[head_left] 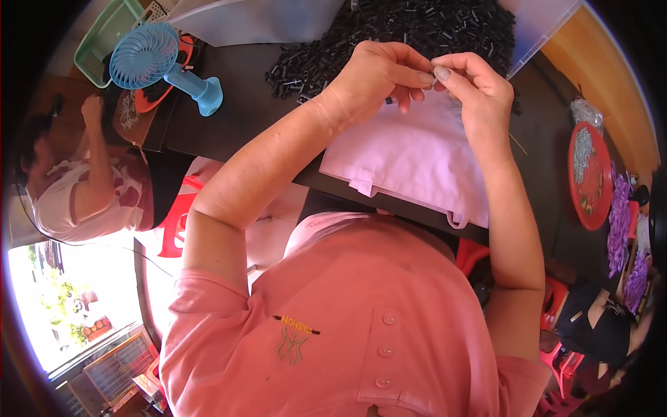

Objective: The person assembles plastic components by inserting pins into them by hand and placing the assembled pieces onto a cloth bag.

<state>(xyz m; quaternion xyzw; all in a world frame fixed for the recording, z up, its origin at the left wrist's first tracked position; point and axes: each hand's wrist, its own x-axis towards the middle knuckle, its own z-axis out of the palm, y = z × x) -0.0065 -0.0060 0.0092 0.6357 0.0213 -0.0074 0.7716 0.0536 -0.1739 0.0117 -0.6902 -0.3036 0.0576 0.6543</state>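
Observation:
Above a pink cloth (410, 153) on the dark table, my two hands meet fingertip to fingertip. My left hand (379, 73) pinches with thumb and forefinger, the other fingers curled loosely below. Facing it, my right hand (479, 87) also has thumb and forefinger pressed together. Between the fingertips sits something tiny and dark, too small to name. Just beyond the hands lies a large heap of small black tube-like pieces (424, 28), some scattered toward its left side.
A blue fan (146, 55) stands at the left, near a green basket (104, 42). To the right, a red tray (590, 177) holds small silvery pieces. A translucent bin (257, 21) is at the back. Other people sit at the left (76, 174) and lower right (597, 320).

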